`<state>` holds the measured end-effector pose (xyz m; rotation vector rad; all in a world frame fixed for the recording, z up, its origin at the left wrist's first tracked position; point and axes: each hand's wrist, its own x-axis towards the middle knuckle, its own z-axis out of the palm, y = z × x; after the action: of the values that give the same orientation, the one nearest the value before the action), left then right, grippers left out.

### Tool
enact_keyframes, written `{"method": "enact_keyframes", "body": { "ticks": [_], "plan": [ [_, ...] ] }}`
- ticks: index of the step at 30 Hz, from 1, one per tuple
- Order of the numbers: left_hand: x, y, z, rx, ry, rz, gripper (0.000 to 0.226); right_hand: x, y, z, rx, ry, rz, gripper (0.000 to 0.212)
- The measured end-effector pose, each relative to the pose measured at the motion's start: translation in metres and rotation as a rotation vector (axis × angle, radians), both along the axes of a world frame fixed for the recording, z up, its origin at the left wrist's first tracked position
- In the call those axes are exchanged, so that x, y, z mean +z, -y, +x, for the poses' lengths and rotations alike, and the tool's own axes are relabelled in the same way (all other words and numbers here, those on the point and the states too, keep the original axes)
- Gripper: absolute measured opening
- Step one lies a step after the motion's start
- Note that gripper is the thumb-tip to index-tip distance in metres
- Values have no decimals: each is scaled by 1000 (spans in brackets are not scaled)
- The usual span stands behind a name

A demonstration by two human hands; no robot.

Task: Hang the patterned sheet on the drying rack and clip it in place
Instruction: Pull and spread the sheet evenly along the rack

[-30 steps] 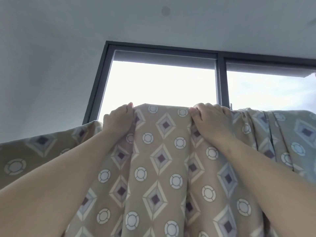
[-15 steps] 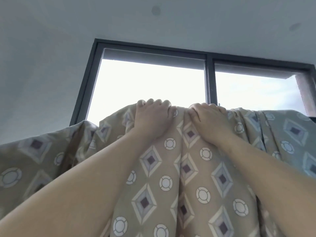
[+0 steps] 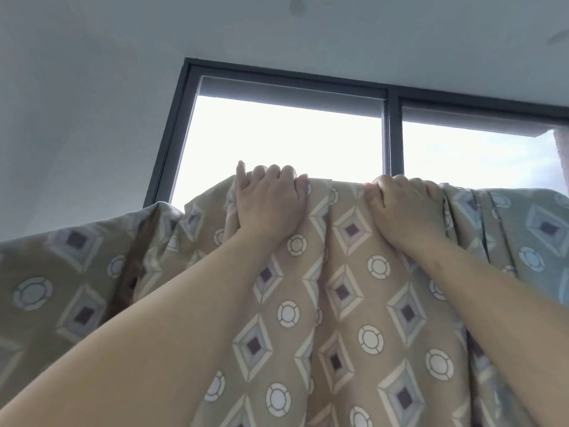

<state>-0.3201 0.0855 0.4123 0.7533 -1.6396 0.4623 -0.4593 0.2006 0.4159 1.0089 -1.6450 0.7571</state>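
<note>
No legible writing appears. The sheet (image 3: 354, 303) hangs from its top fold, filling 3 to 9 o'clock below the window (image 3: 283, 140). Left hand (image 3: 271, 204) and right hand (image 3: 406, 211) curl their fingers over the fold, gripping it. Since half a second ago, the hands have moved further apart.

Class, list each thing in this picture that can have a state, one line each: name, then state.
patterned sheet: draped over a hidden support, bunched in folds, no clip visible
left hand: fingers curled over the sheet's top edge, gripping it
right hand: fingers curled over the sheet's top edge, gripping it
window: bright daylight; open or closed cannot be told
</note>
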Motion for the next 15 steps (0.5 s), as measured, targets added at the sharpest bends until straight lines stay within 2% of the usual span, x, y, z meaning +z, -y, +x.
{"method": "enact_keyframes", "body": {
  "ticks": [3, 6, 10, 13, 15],
  "plan": [
    [-2, -4, 4, -88, 5, -5, 42, -6, 4, 5, -28, 7, -25, 34],
    [-9, 2, 17, -193, 58, -15, 43, -8, 3, 6, -43, 30, -18, 42],
    [-24, 16, 44, -210, -171, 9, 50, -11, 4, 8, -75, 42, -52, 54],
    [-21, 29, 62, -396, -336, 250, 53, -13, 9, 14, -74, 56, -90, 52],
    [-20, 36, 70, -450, -336, 457, 54, -13, 12, 18, -76, 57, -94, 52]
  ]
}}
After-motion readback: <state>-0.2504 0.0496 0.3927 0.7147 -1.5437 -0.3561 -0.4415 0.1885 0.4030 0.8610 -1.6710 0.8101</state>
